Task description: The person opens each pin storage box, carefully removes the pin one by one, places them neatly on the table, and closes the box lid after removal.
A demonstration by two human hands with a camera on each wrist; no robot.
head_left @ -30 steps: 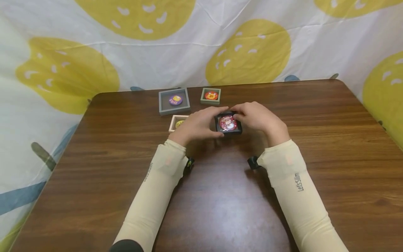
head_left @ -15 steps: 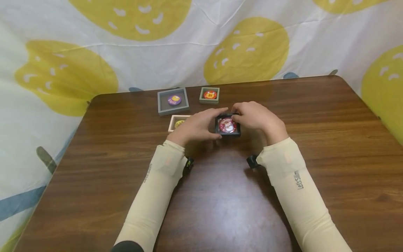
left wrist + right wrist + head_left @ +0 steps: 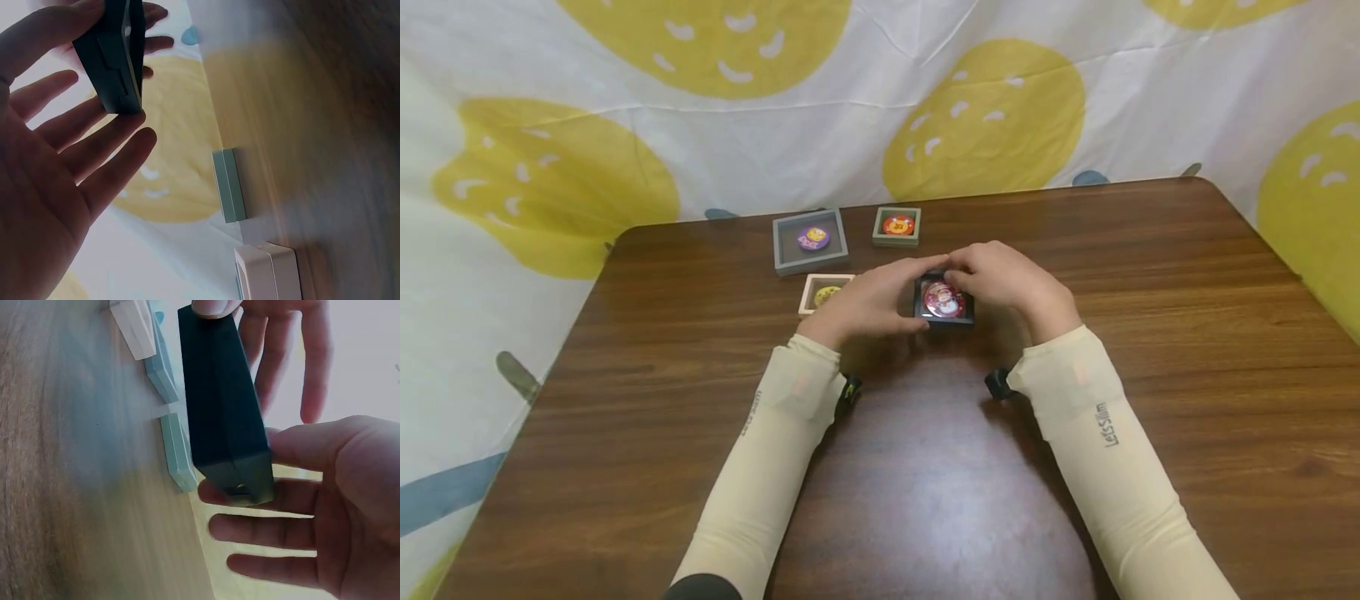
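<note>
Both hands hold a small black display frame (image 3: pixel 952 322) over the table, with a shiny red-and-pink round chip (image 3: pixel 943 298) in its window. My left hand (image 3: pixel 872 298) grips its left side, thumb at the near edge and index finger along the far edge. The right hand (image 3: pixel 1013 283) pinches the far right corner, thumb on the front rim and index finger behind. In the left wrist view, the frame's dark side (image 3: pixel 109 69) sits between thumb and fingertips. Its thick near side (image 3: pixel 219 394) faces the right wrist camera, the left thumb pressing one end.
On the table (image 3: pixel 880 467), a large grey frame (image 3: pixel 782 268) holds a purple-and-yellow chip, and a small green-grey frame (image 3: pixel 895 242) a red-orange one. A pale pink frame (image 3: pixel 807 298) with a yellow chip is partly behind the left hand. A lemon-print cloth (image 3: pixel 820 150) hangs behind.
My right thumb and index finger have shifted slightly left along the black frame's far edge, reaching the left index fingertip. The frame tilts a little differently, and a glint shows near its lower left corner.
</note>
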